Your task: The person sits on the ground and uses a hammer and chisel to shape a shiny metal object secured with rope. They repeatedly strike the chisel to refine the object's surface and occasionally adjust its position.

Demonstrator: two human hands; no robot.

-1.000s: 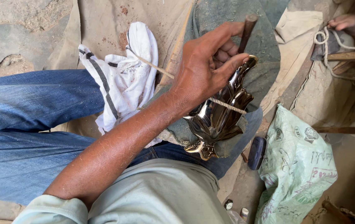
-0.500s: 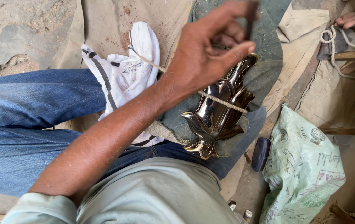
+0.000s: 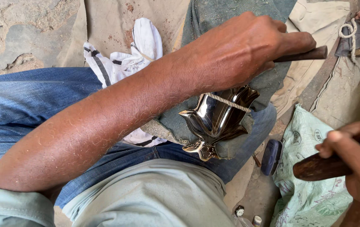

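Fingers of the left hand (image 3: 239, 50) are curled shut around a thin dark tool (image 3: 302, 54), whose tip sticks out to the right past the knuckles. That forearm stretches across the lap, over blue jeans (image 3: 16, 101). Just below the fist sits a shiny metal piece (image 3: 215, 122) shaped like a leaf or bird, resting on a grey-green cloth pad (image 3: 230, 17) on the knee, with a pale cord (image 3: 226, 102) lying across its top. The right hand (image 3: 356, 164), at the picture's edge, has its fingers wrapped tightly around a brown wooden handle (image 3: 318, 168), well apart from the metal piece. A white rag with dark stripes (image 3: 125, 59) lies behind the forearm, and a printed green sack (image 3: 310, 197) sits on the floor beside the knee.
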